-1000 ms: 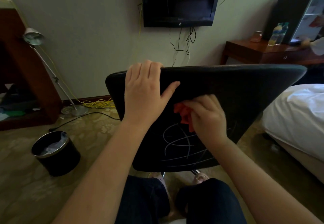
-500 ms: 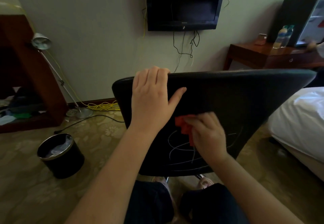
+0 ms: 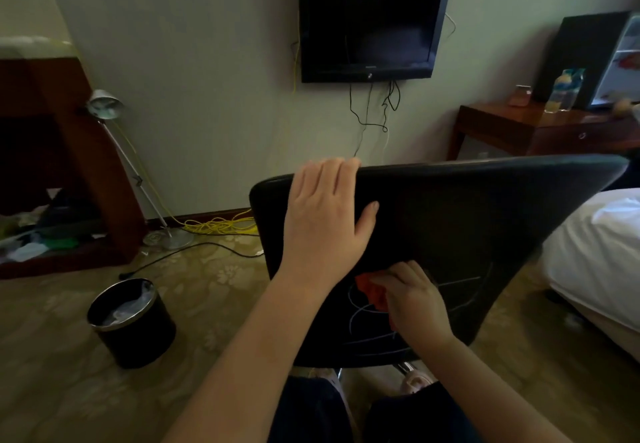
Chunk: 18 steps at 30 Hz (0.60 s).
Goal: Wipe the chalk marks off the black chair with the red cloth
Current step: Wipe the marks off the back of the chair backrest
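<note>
black chair (image 3: 467, 221) back spans sideways, right hand (image 3: 412, 304) gripping red cloth (image 3: 372, 292).

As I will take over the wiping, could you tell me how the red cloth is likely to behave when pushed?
Probably soft and floppy: the red cloth is bunched into folds under the right hand. Likely light, since that hand covers most of it. The black chair may shift under pushing, since the left hand braces its top edge.

One head-worn wide-angle view looks forward and down, close over the black chair (image 3: 467, 221), toward the far wall's television (image 3: 372, 20).
</note>
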Tool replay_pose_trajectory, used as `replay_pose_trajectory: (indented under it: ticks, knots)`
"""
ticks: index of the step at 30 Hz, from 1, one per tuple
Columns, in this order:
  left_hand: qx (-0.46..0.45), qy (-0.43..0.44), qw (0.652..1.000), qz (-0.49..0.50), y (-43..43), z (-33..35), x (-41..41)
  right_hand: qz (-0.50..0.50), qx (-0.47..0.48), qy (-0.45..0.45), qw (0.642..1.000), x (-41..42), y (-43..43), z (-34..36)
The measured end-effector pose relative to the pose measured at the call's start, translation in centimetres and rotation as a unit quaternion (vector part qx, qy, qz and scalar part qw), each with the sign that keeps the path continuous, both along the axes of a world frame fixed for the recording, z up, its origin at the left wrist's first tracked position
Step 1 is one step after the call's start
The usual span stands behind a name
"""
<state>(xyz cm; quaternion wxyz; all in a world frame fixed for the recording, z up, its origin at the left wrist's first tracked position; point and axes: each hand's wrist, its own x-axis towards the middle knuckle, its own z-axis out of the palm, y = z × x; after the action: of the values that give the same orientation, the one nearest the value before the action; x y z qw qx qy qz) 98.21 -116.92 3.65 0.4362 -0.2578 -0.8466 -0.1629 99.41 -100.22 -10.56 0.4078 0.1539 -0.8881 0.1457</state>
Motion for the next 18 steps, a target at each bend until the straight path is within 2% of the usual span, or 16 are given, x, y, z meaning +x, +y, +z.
replay_pose_trajectory:
  ticks: [4,8,10,12,15,18]
  knots:
    - [0.029,-0.019,0.999,-0.02,-0.3,-2.5,0.8,0.032,-0.015,-0.02,0.999,2.8,0.1,-0.5]
    - [0.035,-0.073,0.994,-0.069,-1.6,-6.5,2.9,0.014,-0.004,-0.039,0.999,5.1,0.9,-1.7]
    - [0.062,-0.167,0.979,-0.101,-2.3,-8.3,4.5,0.008,-0.02,-0.044,0.999,6.4,0.5,-2.4]
    - [0.048,-0.29,0.947,-0.129,-2.8,-10.1,6.3,0.013,-0.046,-0.059,0.997,7.9,-0.3,-3.2]
    - [-0.021,-0.355,0.924,-0.142,-2.9,-12.6,8.4,0.04,-0.081,-0.075,0.993,10.5,-1.9,-4.3]
    - [-0.003,-0.42,0.892,-0.165,-2.7,-13.6,10.1,0.055,-0.117,-0.068,0.989,12.7,-2.8,-4.8]
